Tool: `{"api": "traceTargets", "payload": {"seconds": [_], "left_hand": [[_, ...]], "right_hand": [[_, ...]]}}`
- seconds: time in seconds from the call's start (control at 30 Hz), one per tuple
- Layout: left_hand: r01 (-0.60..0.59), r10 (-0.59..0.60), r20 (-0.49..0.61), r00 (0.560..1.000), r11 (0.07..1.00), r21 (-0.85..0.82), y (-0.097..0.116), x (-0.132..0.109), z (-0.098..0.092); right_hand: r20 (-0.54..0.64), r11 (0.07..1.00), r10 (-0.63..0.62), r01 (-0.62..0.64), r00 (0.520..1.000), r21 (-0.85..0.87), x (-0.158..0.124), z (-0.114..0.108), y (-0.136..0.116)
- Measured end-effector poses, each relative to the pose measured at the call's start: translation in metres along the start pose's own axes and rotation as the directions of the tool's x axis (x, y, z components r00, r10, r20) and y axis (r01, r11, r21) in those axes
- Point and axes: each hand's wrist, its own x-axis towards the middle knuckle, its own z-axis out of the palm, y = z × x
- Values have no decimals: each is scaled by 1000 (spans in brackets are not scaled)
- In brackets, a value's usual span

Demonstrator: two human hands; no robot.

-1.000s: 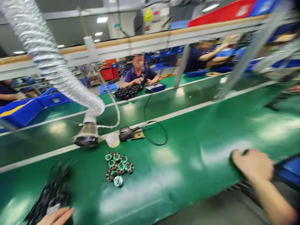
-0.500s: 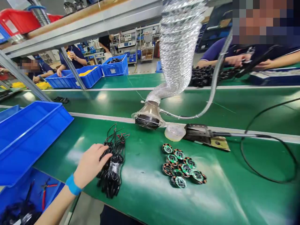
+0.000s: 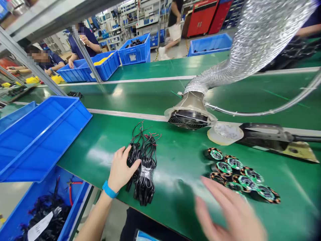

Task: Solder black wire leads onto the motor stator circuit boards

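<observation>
My left hand (image 3: 120, 170), with a blue wristband, grips one of the black cable bundles (image 3: 143, 164) lying on the green bench (image 3: 180, 157); thumb and fingers close round its left side. My right hand (image 3: 232, 214) hovers low at the front, blurred, fingers spread and holding nothing. Just beyond it lies a cluster of several small round motor stators (image 3: 239, 174) with green boards and copper windings.
A silver fume hose ends in a fan hood (image 3: 188, 112) over the bench, beside a clear round dish (image 3: 225, 132) and a black tool stand (image 3: 272, 138). Blue bins (image 3: 37, 134) stand at left, one below holding cables and red pliers (image 3: 71, 187). Other people work across the conveyor.
The view swung left and closer. My left hand went from resting on the cable bundles to closing round one. My right hand has come into view at the front.
</observation>
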Motion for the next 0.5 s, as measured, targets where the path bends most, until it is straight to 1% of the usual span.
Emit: {"api": "traceTargets", "payload": {"seconds": [0.03,0.07,0.13,0.17,0.23,0.27,0.33,0.37,0.4,0.47,0.5], "left_hand": [[1,0,38,999,1000,-24,0,2,2],[-6,9,54,998,999,-47,0,3,4],[-22,24,42,999,998,-63,2,1,5],[-24,26,32,999,998,-51,3,-2,6],[-20,20,4,1000,1000,0,4,-9,8],[-24,24,-4,1000,1000,21,3,-12,9],[-46,46,0,999,998,45,1,-18,14],[-59,59,7,998,997,50,-1,-19,17],[-71,70,11,997,996,50,-3,-20,19],[-85,85,0,996,995,55,-9,-18,22],[-88,90,-19,996,994,67,-12,-16,22]], "right_hand": [[53,996,-79,80,996,-25,7,12,-15],[120,995,-94,97,988,-15,15,27,-29],[217,990,-127,136,968,-26,28,58,-51],[237,986,-149,163,960,-39,31,72,-59],[254,973,-172,204,952,-105,32,96,-67],[253,967,-177,215,951,-134,31,105,-68],[261,968,-169,210,951,-137,29,114,-69],[276,979,-144,178,950,-100,29,115,-68],[301,992,-99,118,948,-45,31,115,-68],[368,993,43,-80,929,87,36,112,-66],[396,969,119,-195,910,155,38,110,-65]]}}
